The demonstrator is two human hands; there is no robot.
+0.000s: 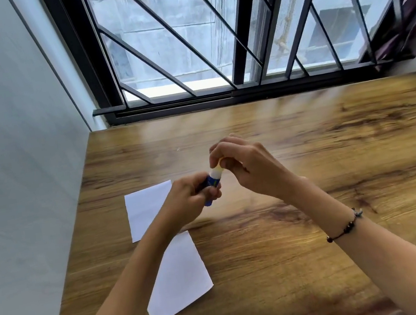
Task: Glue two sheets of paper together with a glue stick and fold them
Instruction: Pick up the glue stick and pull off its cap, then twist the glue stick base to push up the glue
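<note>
forearms come up from the bottom edge, and between them, nearest us, lies one white sheet (178,279) flat on the wooden table (314,196), tilted with a corner pointing toward 7 o'clock. a second white sheet (147,208) sits just beyond it at about 11 o'clock, partly hidden by the left wrist; whether the two papers touch, i can't tell. up over the table, the left hand (191,199) has its fingers curled round the blue barrel of the glue stick (30,206), and the right hand (242,163), at 1 o'clock from it, pinches the pale top end with fingertips bunched together. looks like the cap coming off or the base being twisted, so gluing hasn't started by my read. to do this well: hold the barrel steady, pull or turn straight along its axis, and bring out only a short stub of glue so it doesn't snap or smear. the stick is a small smooth plastic cylinder, slippery if gripped lightly. both papers are thin, crisp rectangles, likely to slide on that glossy wood grain, so one hand should pin a sheet while the other spreads. a beaded bracelet (345,229) circles the right wrist.
</note>
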